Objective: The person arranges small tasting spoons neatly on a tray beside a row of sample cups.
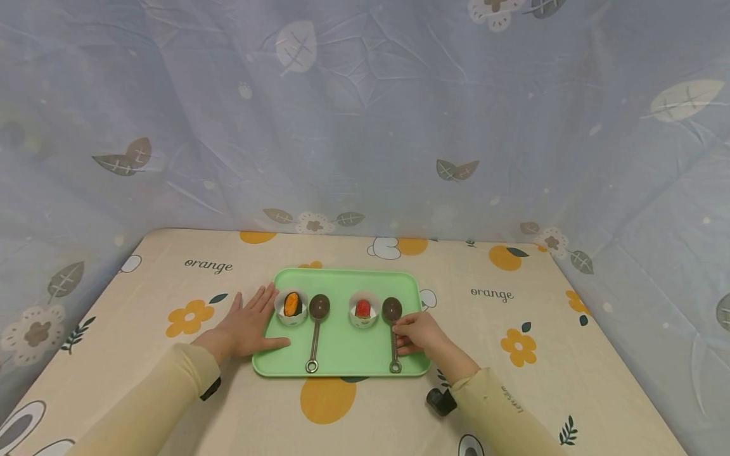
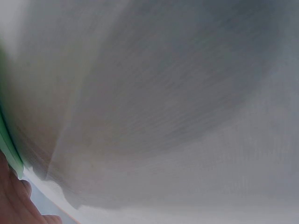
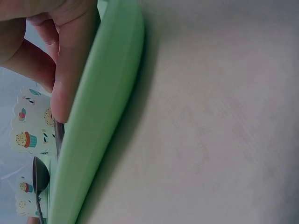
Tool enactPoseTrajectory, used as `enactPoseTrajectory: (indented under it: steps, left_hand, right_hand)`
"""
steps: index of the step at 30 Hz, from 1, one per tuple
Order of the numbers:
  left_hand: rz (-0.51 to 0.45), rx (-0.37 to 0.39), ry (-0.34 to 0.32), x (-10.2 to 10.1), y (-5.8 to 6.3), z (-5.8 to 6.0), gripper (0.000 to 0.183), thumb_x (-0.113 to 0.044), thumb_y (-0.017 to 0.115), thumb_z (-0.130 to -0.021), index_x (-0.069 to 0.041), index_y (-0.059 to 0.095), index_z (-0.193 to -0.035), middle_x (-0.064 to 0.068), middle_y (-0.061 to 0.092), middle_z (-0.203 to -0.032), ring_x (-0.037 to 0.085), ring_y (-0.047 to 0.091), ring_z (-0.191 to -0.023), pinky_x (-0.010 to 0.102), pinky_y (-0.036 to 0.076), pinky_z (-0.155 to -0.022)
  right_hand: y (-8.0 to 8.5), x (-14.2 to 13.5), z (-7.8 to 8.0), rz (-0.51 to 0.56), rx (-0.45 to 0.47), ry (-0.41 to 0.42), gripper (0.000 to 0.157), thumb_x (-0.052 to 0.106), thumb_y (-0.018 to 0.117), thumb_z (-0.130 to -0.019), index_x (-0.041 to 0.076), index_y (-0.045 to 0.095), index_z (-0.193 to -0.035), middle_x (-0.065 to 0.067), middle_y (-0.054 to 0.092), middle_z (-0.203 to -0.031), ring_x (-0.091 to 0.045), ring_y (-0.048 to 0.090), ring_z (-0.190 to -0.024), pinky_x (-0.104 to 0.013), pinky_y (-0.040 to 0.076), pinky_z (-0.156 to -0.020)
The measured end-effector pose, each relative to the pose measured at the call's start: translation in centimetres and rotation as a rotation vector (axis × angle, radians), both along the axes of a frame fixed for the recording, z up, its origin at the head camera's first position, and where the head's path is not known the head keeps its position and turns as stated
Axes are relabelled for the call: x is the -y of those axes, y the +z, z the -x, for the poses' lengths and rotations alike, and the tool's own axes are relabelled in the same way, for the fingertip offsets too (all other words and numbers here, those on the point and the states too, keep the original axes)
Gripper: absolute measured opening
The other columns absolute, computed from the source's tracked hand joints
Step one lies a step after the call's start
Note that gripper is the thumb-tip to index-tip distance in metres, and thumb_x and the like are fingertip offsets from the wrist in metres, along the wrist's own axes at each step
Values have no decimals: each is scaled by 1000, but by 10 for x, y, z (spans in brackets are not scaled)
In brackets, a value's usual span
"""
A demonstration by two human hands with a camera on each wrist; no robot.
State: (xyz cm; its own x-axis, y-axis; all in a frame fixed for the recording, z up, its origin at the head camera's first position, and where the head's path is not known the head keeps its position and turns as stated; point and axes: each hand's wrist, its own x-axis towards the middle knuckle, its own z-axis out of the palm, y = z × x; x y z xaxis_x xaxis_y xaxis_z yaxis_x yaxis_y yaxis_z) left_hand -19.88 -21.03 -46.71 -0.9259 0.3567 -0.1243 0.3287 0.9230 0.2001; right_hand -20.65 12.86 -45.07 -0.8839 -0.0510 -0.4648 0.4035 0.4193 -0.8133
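Observation:
A light green tray (image 1: 353, 366) holds two brown spoons and two paper cups. My left hand (image 1: 246, 324) rests with fingers spread over the tray's left edge, the thumb reaching onto the tray. Beside it is a paper cup (image 1: 291, 320) with an orange-topped, dark-wrapped sushi piece (image 1: 293, 304), then the left spoon (image 1: 315, 335). Further right stands the other cup (image 1: 364, 322), with a red-topped sushi piece (image 1: 363, 308). My right hand (image 1: 421, 332) pinches the handle of the right spoon (image 1: 392, 309), which lies along the tray's right side. In the right wrist view, its fingertips (image 3: 60, 105) meet the handle.
The tray lies on a table covered with a cream cloth (image 1: 245, 411) printed with oranges and flowers. A grey-blue leaf-print curtain (image 1: 365, 126) hangs behind and at the sides. A black device (image 1: 441, 401) sits at the right wrist.

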Motion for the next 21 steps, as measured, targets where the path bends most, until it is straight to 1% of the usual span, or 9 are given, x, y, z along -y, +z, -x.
enactPoseTrajectory:
  steps: [5, 15, 21]
  left_hand:
    - [5, 6, 5, -1, 2, -1, 108, -71, 52, -78, 6, 17, -147, 23, 12, -155, 41, 14, -142, 68, 7, -108]
    - [13, 8, 4, 0, 1, 0, 107, -70, 53, -79, 6, 18, -147, 24, 11, -155, 41, 14, -142, 68, 7, -108]
    - [1, 6, 4, 0, 0, 0, 108, -71, 51, -78, 6, 18, -146, 24, 11, -155, 42, 13, -142, 68, 6, -108]
  right_hand:
    - [1, 0, 0, -4, 3, -5, 16, 4, 57, -91, -7, 64, -100, -3, 57, -67, -9, 56, -55, -26, 56, -56]
    - [1, 0, -1, -27, -11, 8, 16, 5, 57, -91, -7, 64, -99, -4, 57, -66, -10, 56, -55, -25, 55, -53]
    - [5, -5, 1, -73, -22, 19, 22, 14, 58, -91, -7, 64, -97, -6, 58, -68, -11, 58, -55, -27, 56, -53]
